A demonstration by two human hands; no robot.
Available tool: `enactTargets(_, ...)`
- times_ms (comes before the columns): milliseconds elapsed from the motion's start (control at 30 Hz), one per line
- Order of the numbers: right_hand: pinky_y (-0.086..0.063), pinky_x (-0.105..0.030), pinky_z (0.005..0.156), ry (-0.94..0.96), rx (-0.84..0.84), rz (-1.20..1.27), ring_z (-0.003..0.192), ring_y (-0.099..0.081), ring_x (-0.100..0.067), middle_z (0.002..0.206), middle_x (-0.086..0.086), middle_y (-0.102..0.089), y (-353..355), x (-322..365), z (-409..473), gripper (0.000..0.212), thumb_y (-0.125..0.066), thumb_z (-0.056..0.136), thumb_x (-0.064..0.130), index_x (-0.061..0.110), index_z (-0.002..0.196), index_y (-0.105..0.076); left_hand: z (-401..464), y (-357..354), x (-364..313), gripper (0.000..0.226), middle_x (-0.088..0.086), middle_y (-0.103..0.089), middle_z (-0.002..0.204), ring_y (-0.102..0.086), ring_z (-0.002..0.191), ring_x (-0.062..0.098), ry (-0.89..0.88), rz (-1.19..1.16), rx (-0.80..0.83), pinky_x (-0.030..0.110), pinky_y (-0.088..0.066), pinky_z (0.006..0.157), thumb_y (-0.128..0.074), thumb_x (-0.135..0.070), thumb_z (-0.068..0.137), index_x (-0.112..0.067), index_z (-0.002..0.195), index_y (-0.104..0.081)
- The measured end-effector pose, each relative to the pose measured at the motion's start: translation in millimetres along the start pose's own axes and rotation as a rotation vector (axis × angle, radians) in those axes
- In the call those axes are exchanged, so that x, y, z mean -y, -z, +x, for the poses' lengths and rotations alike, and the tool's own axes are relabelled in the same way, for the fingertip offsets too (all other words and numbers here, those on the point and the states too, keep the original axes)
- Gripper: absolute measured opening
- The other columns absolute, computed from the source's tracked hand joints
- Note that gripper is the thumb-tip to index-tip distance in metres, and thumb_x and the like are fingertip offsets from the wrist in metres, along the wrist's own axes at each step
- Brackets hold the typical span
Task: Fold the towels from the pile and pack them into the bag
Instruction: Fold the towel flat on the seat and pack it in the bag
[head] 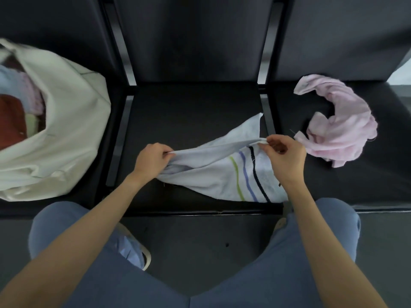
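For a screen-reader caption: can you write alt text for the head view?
Both hands, left and right, pinch the top edge of a striped towel on a black seat. A crumpled pink towel lies to the right; a white bag holding towels sits left.

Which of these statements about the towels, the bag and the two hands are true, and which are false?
1. Both hands hold the striped towel. True: the left hand and the right hand each pinch an edge.
2. The pink towel is neatly folded. False: it lies crumpled.
3. The white bag is empty. False: folded cloths show inside it.
4. The pink towel lies right of the striped towel. True.
5. The striped towel is inside the bag. False: it is on the middle black seat.
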State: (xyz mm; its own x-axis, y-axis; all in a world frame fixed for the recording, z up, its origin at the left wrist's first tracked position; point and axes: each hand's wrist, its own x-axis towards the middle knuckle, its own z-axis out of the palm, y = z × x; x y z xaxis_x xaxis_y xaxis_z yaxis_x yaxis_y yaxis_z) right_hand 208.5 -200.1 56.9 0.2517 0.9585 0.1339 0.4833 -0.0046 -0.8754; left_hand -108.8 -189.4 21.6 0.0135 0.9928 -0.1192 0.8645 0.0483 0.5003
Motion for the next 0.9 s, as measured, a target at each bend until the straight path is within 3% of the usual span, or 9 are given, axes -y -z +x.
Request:
enactTargets(100, -0.053, -0.024, 0.071, -0.019, -0.024, 0.010, 0.073, -0.065, -0.012, 0.082, 0.001, -0.069, 5, 0, -2, 0.010, -0.073, 0.084, 0.017, 0.020, 0.092, -0.068, -6, 8, 16, 0.023, -0.003, -0.066, 0.068, -0.066, 0.076, 0.022, 0.153, -0.046, -0.002, 0.026, -0.039, 0.056, -0.058, -0.010, 0.085, -0.021, 0.071, -0.071)
enactTargets(233, -0.054, -0.019, 0.056, -0.086, -0.027, 0.039, 0.059, -0.064, -0.006, 0.075, 0.000, -0.068, 9, -1, -8, 0.012, -0.071, 0.085, 0.012, 0.008, 0.096, -0.069, -19, 7, 25, 0.014, 0.004, -0.071, 0.086, -0.067, 0.086, 0.025, 0.394, -0.158, -0.039, 0.030, -0.047, 0.067, -0.063, -0.017, 0.081, -0.014, 0.090, -0.074)
enactTargets(300, -0.053, -0.016, 0.053, -0.108, -0.021, 0.038, 0.057, -0.063, -0.004, 0.074, 0.002, -0.067, 11, 0, -11, 0.012, -0.071, 0.085, 0.011, 0.008, 0.097, -0.068, -26, 7, 23, 0.007, 0.008, -0.070, 0.079, -0.068, 0.080, 0.026, 0.509, -0.365, -0.035, 0.037, -0.054, 0.070, -0.066, -0.015, 0.081, -0.010, 0.077, -0.070)
enactTargets(367, -0.052, -0.016, 0.052, -0.115, -0.022, 0.042, 0.055, -0.063, -0.003, 0.073, 0.002, -0.067, 13, 3, -13, 0.011, -0.071, 0.085, 0.012, 0.009, 0.095, -0.068, -31, 10, 19, 0.005, 0.015, -0.069, 0.079, -0.067, 0.073, 0.026, 0.645, -0.619, -0.018, 0.036, -0.055, 0.067, -0.064, -0.008, 0.083, -0.003, 0.083, -0.066)
enactTargets(433, -0.053, -0.018, 0.052, -0.126, -0.031, 0.048, 0.055, -0.063, -0.004, 0.072, 0.001, -0.067, 17, 6, -16, 0.010, -0.071, 0.085, 0.012, 0.008, 0.094, -0.068, -34, 17, 14, 0.016, 0.015, -0.066, 0.082, -0.065, 0.072, 0.025, 0.761, -0.838, 0.029, 0.033, -0.051, 0.062, -0.058, -0.001, 0.085, 0.004, 0.100, -0.062)
enactTargets(533, -0.051, -0.021, 0.051, -0.131, -0.072, 0.099, 0.054, -0.062, -0.007, 0.070, -0.003, -0.067, 24, 16, -18, 0.013, -0.071, 0.085, 0.013, 0.005, 0.094, -0.068, -31, 33, 3, 0.023, 0.017, -0.063, 0.092, -0.063, 0.075, 0.027, 0.795, -1.000, 0.078, 0.031, -0.049, 0.061, -0.051, 0.005, 0.082, 0.001, 0.104, -0.057)
enactTargets(633, -0.047, -0.018, 0.048, -0.091, -0.177, 0.203, 0.050, -0.058, -0.006, 0.067, -0.002, -0.064, 33, 36, -18, 0.012, -0.071, 0.085, 0.012, 0.005, 0.093, -0.065, -29, 60, -11, 0.014, 0.014, -0.062, 0.089, -0.062, 0.073, 0.021, 0.697, -0.941, 0.159, 0.026, -0.049, 0.056, -0.055, 0.009, 0.083, -0.002, 0.091, -0.061)
enactTargets(767, -0.044, -0.015, 0.047, -0.056, -0.457, 0.363, 0.050, -0.054, -0.006, 0.071, -0.002, -0.062, 48, 64, -15, 0.018, -0.067, 0.088, 0.011, -0.001, 0.100, -0.063, -38, 105, -31, 0.017, 0.010, -0.071, 0.089, -0.069, 0.083, 0.016, 0.256, -0.621, 0.331, 0.020, -0.055, 0.065, -0.070, 0.001, 0.081, -0.004, 0.096, -0.072)
enactTargets(900, -0.042, -0.011, 0.049, -0.028, -0.639, 0.465, 0.046, -0.052, -0.003, 0.069, -0.005, -0.061, 58, 98, -9, 0.021, -0.064, 0.091, 0.015, -0.004, 0.101, -0.065, -48, 153, -62, 0.011, 0.005, -0.075, 0.079, -0.072, 0.076, 0.015, -0.009, -0.495, 0.295, 0.020, -0.055, 0.061, -0.073, -0.004, 0.081, -0.010, 0.089, -0.073)
